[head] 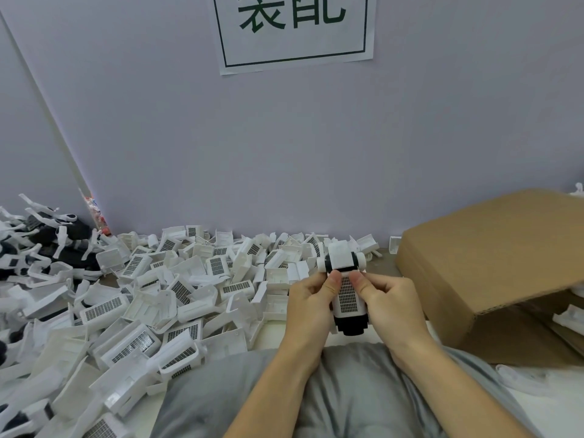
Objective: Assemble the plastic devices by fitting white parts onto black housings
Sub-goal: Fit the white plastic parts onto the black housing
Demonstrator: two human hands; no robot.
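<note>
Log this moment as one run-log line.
left hand: grips device | right hand: grips device | thumbs: pressing white grille part | loose white parts: heaped left

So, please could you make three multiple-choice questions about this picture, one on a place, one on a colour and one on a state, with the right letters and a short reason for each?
1. Where does the cardboard box lie?
A. to the person's right
B. to the person's left
C. on the person's lap

2. What colour are the characters on the paper sign on the wall?
A. red
B. dark green
C. yellow

3. How is the device held?
A. it lies loose on the pile of white parts
B. only the left hand grips it
C. both hands grip it

Answers:
1 A, the box fills the right side of the view.
2 B, the strokes and the frame are dark green.
3 C, the left hand and the right hand close round its sides, with both thumbs on its white grid face.
</note>
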